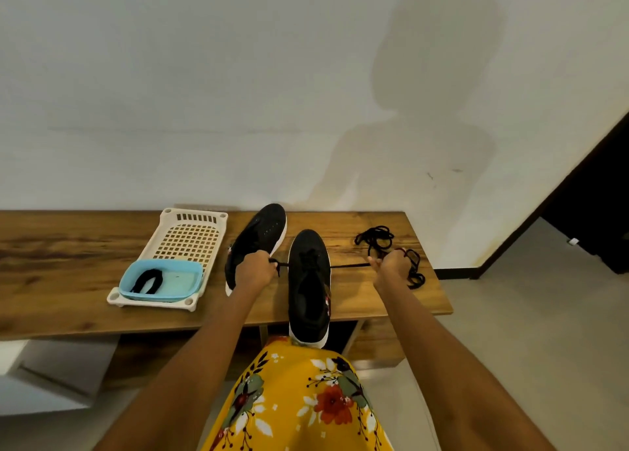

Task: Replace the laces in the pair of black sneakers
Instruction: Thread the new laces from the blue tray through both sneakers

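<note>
On the wooden surface (374,300) two black sneakers lie side by side. The nearer sneaker (309,287) points away from the person, its heel hanging over the front edge of the surface. A black lace (350,265) runs through this sneaker and stretches out taut on both sides. The left hand (254,269), just left of that sneaker, has its grip clamped on one end of the lace, fingers curled over it. The right hand (393,266), to the right of that sneaker, pinches the other end with its fingers curled.

The second sneaker (257,243) lies angled just left of the first, partly behind the left hand. A loose pile of black lace (376,239) sits right of the nearer sneaker, beyond the right hand. Farther left of the sneakers stands a white plastic tray (190,239), with a blue dish (180,280) resting on its near end; a bundled black lace (148,280) lies in the dish.
</note>
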Action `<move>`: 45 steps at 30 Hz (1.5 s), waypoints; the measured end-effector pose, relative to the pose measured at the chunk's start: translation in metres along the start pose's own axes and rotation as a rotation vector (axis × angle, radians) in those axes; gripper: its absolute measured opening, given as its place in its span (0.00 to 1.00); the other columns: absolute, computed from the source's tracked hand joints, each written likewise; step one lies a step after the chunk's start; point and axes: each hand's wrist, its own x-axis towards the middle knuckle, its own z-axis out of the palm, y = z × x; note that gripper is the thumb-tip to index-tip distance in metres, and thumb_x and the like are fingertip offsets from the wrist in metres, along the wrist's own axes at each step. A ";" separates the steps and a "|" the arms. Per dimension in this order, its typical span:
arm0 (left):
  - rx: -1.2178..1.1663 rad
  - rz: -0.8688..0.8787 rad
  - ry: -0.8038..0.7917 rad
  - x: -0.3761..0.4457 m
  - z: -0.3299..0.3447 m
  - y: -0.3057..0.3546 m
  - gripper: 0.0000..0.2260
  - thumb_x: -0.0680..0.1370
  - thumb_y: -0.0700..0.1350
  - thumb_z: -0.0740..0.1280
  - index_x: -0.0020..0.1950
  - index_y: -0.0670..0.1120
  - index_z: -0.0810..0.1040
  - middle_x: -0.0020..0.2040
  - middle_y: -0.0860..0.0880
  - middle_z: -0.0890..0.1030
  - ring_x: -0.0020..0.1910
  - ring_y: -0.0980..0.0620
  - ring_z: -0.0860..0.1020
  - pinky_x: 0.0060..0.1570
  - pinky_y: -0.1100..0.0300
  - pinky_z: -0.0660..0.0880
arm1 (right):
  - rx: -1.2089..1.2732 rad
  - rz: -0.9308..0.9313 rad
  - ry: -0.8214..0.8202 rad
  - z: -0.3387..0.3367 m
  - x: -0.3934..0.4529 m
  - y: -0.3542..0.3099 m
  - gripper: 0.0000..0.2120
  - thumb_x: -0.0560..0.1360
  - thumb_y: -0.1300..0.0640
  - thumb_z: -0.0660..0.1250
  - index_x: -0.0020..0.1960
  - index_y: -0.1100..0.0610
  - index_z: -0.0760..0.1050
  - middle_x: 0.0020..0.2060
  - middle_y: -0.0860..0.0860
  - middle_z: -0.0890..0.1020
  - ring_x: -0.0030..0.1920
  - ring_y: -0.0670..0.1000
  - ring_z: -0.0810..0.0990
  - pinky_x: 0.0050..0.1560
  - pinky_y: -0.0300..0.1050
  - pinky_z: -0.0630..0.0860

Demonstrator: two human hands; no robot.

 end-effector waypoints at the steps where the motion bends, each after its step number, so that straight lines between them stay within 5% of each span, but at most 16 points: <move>1: 0.047 0.010 0.015 0.000 0.006 -0.004 0.12 0.79 0.48 0.63 0.53 0.40 0.78 0.46 0.43 0.78 0.45 0.44 0.79 0.43 0.53 0.74 | -0.115 -0.088 0.024 0.000 0.005 0.007 0.16 0.83 0.57 0.52 0.67 0.61 0.67 0.47 0.57 0.77 0.44 0.58 0.80 0.54 0.58 0.78; 7: 0.423 0.191 0.135 -0.004 0.021 0.002 0.12 0.78 0.48 0.63 0.57 0.44 0.78 0.59 0.45 0.74 0.60 0.45 0.72 0.64 0.48 0.63 | -0.722 -0.205 -0.311 0.016 0.008 0.041 0.15 0.78 0.59 0.59 0.63 0.61 0.70 0.60 0.59 0.73 0.59 0.60 0.73 0.57 0.57 0.74; 9: 0.423 0.275 0.184 -0.005 0.023 0.007 0.15 0.76 0.47 0.64 0.62 0.46 0.75 0.63 0.46 0.72 0.65 0.46 0.67 0.69 0.43 0.56 | -1.026 -0.269 -0.407 0.015 0.004 0.039 0.12 0.76 0.58 0.63 0.58 0.62 0.71 0.63 0.61 0.69 0.64 0.61 0.68 0.58 0.56 0.72; 12: 0.292 0.337 0.144 -0.006 0.027 0.012 0.24 0.75 0.43 0.65 0.70 0.50 0.66 0.66 0.50 0.72 0.68 0.48 0.66 0.71 0.39 0.44 | -1.395 -0.577 -0.403 0.012 -0.006 0.036 0.21 0.76 0.53 0.65 0.67 0.59 0.68 0.69 0.59 0.64 0.70 0.60 0.63 0.64 0.51 0.66; 14: 0.280 0.380 0.105 -0.007 0.030 0.014 0.18 0.77 0.45 0.64 0.68 0.53 0.71 0.63 0.54 0.75 0.67 0.51 0.68 0.71 0.39 0.40 | -1.351 -0.702 -0.578 0.012 -0.015 0.037 0.18 0.77 0.55 0.64 0.65 0.58 0.74 0.63 0.57 0.73 0.65 0.56 0.70 0.61 0.45 0.68; 16: 0.262 0.367 0.102 -0.007 0.032 0.015 0.12 0.79 0.49 0.63 0.62 0.54 0.76 0.59 0.55 0.78 0.64 0.53 0.70 0.71 0.40 0.39 | -1.289 -0.675 -0.754 0.010 -0.025 0.044 0.14 0.78 0.53 0.64 0.58 0.60 0.80 0.45 0.52 0.81 0.45 0.48 0.78 0.45 0.42 0.75; 19: 0.192 0.324 0.140 -0.009 0.031 0.016 0.07 0.78 0.50 0.64 0.51 0.53 0.80 0.53 0.55 0.79 0.59 0.54 0.72 0.71 0.42 0.42 | -1.337 -0.781 -0.690 0.010 -0.033 0.051 0.14 0.76 0.48 0.67 0.53 0.56 0.82 0.41 0.50 0.84 0.33 0.41 0.73 0.30 0.35 0.63; 22: 0.220 0.312 0.180 -0.009 0.028 0.015 0.06 0.78 0.49 0.63 0.48 0.51 0.79 0.51 0.54 0.79 0.57 0.53 0.73 0.71 0.42 0.45 | -1.361 -0.822 -0.645 0.012 -0.034 0.045 0.11 0.75 0.48 0.68 0.50 0.54 0.83 0.44 0.49 0.84 0.36 0.43 0.77 0.34 0.37 0.67; 25: 0.218 0.272 0.221 -0.005 0.026 0.005 0.06 0.75 0.50 0.64 0.44 0.50 0.80 0.48 0.53 0.78 0.54 0.51 0.73 0.70 0.43 0.50 | -1.463 -0.955 -0.621 0.010 -0.031 0.035 0.11 0.75 0.47 0.68 0.51 0.52 0.83 0.53 0.50 0.81 0.56 0.50 0.75 0.49 0.43 0.70; 27: 0.235 0.259 0.206 -0.004 0.026 0.001 0.06 0.75 0.50 0.64 0.44 0.50 0.79 0.47 0.52 0.77 0.52 0.51 0.74 0.67 0.46 0.55 | -1.519 -1.040 -0.574 0.005 -0.029 0.033 0.11 0.75 0.47 0.67 0.52 0.51 0.82 0.55 0.51 0.78 0.60 0.51 0.72 0.53 0.45 0.69; 31: 0.091 0.312 0.139 -0.006 0.030 0.008 0.02 0.75 0.46 0.64 0.47 0.50 0.74 0.41 0.55 0.77 0.45 0.54 0.76 0.60 0.53 0.61 | -1.390 -1.016 -0.436 0.000 -0.032 0.042 0.11 0.77 0.47 0.64 0.43 0.54 0.75 0.39 0.48 0.78 0.40 0.47 0.76 0.34 0.37 0.66; 35: -0.058 0.302 0.065 -0.007 0.030 0.019 0.09 0.77 0.50 0.65 0.56 0.52 0.75 0.47 0.54 0.81 0.51 0.55 0.76 0.56 0.55 0.57 | -1.130 -0.437 -0.488 0.001 -0.036 0.057 0.26 0.78 0.38 0.58 0.32 0.57 0.73 0.28 0.51 0.77 0.28 0.50 0.75 0.33 0.43 0.71; 38: -0.081 0.255 0.086 -0.004 0.031 0.019 0.08 0.77 0.50 0.66 0.54 0.53 0.81 0.50 0.54 0.82 0.54 0.56 0.76 0.59 0.55 0.57 | -0.737 -0.219 -0.527 0.010 -0.045 0.067 0.18 0.76 0.47 0.66 0.34 0.57 0.73 0.28 0.51 0.74 0.27 0.47 0.71 0.31 0.41 0.69; 45: -0.050 0.253 0.037 0.001 0.032 0.008 0.08 0.79 0.50 0.63 0.47 0.50 0.81 0.45 0.52 0.81 0.50 0.54 0.76 0.60 0.54 0.58 | -0.397 -0.335 -0.612 0.027 -0.060 0.068 0.08 0.78 0.56 0.64 0.48 0.57 0.81 0.34 0.48 0.79 0.30 0.42 0.70 0.30 0.33 0.68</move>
